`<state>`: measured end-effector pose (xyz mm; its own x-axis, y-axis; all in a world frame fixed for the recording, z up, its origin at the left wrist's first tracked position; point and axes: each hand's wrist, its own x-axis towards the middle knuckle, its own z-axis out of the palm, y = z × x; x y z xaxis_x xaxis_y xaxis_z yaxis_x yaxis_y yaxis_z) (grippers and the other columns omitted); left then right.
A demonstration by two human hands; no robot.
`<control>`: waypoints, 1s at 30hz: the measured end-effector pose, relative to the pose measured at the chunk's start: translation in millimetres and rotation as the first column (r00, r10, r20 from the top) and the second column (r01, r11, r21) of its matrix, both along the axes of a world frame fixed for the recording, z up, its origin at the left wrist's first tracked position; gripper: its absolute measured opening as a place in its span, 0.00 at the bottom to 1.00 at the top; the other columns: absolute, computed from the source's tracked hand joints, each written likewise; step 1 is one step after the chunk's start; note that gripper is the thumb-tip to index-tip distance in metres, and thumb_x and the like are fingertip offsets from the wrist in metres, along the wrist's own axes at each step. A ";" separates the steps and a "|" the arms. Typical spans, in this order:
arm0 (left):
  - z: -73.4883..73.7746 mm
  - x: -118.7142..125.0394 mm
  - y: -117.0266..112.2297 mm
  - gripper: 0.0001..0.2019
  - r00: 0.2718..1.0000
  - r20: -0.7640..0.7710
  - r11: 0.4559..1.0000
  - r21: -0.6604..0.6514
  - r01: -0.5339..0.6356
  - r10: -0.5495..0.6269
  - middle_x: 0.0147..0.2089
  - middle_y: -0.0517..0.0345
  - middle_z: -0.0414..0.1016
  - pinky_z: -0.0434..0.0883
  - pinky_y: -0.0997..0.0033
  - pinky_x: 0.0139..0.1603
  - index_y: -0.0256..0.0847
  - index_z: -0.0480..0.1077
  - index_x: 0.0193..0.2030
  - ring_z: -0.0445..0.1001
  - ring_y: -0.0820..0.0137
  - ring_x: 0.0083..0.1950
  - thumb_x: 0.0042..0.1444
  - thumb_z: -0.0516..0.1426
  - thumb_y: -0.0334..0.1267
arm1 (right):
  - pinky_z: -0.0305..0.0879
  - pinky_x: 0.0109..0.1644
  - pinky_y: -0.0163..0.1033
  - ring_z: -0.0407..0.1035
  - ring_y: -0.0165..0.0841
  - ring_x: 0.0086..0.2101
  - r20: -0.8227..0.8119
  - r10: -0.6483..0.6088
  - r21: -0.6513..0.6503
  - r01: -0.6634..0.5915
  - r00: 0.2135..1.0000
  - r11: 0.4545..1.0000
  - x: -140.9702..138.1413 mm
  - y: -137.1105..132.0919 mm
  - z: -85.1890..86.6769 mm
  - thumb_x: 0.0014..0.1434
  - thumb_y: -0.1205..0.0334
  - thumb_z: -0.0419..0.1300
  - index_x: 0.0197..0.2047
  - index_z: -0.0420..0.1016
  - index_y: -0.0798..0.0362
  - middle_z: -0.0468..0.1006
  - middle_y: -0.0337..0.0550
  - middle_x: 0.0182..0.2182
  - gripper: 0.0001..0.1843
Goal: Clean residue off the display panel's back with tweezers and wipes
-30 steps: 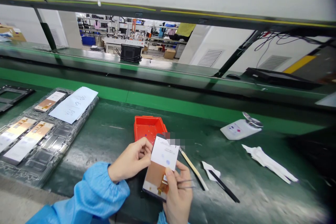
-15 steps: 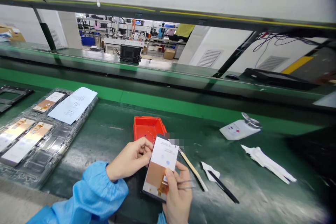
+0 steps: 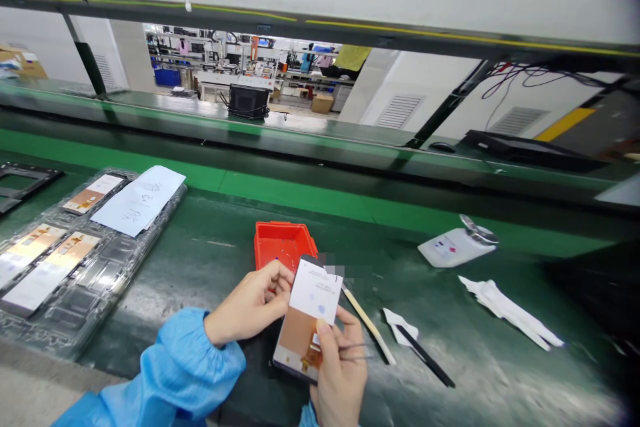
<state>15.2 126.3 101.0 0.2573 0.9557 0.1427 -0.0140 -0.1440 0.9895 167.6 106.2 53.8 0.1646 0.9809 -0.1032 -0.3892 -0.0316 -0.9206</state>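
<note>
A phone screen [image 3: 307, 300] faces me with its back side up, showing a white printed film, a brown lower part and a small flex circuit near the bottom. My right hand [image 3: 340, 373] grips it from the lower right, thumb pressed on the surface. Thin metal tweezers [image 3: 357, 350] stick out to the right from between that hand's fingers. My left hand [image 3: 255, 303] is closed, its curled fingertips against the screen's upper left edge; part of the fingertips is hidden. Just behind the screen stands a shallow red tray [image 3: 257, 247] with tiny bits in it.
To the left, a clear plastic tray [image 3: 165, 213] holds several phone screens and a handwritten paper [image 3: 140, 200]. Right of my hands lie a pale stick [image 3: 370, 323], a black tool [image 3: 425, 357] on white tissue, a folded white cloth [image 3: 510, 310] and a white bottle [image 3: 457, 247].
Both hands and the phone screen have shifted very slightly to the right. The grip looks the same.
</note>
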 end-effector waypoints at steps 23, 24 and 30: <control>-8.9 4.8 -4.7 0.07 0.998 -0.040 0.997 0.065 -0.046 0.048 0.36 0.59 0.64 0.64 0.77 0.35 0.38 0.62 0.44 0.63 0.75 0.35 0.60 0.50 0.27 | 0.73 0.31 0.39 0.78 0.39 0.29 -0.035 -0.018 -0.012 0.018 0.999 1.000 2.7 5.9 -12.5 0.50 0.52 0.69 0.47 0.64 0.49 0.82 0.42 0.31 0.26; -8.7 4.5 -5.1 0.08 0.999 -0.021 0.998 0.060 -0.024 0.025 0.37 0.58 0.64 0.65 0.77 0.36 0.38 0.62 0.45 0.64 0.75 0.36 0.59 0.50 0.27 | 0.73 0.31 0.39 0.78 0.39 0.28 -0.038 -0.020 -0.013 0.020 0.999 1.000 3.1 6.3 -12.9 0.50 0.52 0.69 0.47 0.64 0.49 0.82 0.42 0.31 0.25; -7.8 4.7 -5.4 0.13 0.998 0.059 1.000 0.008 0.029 -0.029 0.36 0.59 0.63 0.64 0.76 0.38 0.37 0.62 0.46 0.63 0.75 0.36 0.54 0.52 0.23 | 0.73 0.31 0.39 0.78 0.39 0.28 -0.041 -0.015 -0.014 0.014 0.999 1.000 2.8 6.3 -12.3 0.50 0.51 0.68 0.47 0.64 0.49 0.82 0.42 0.31 0.25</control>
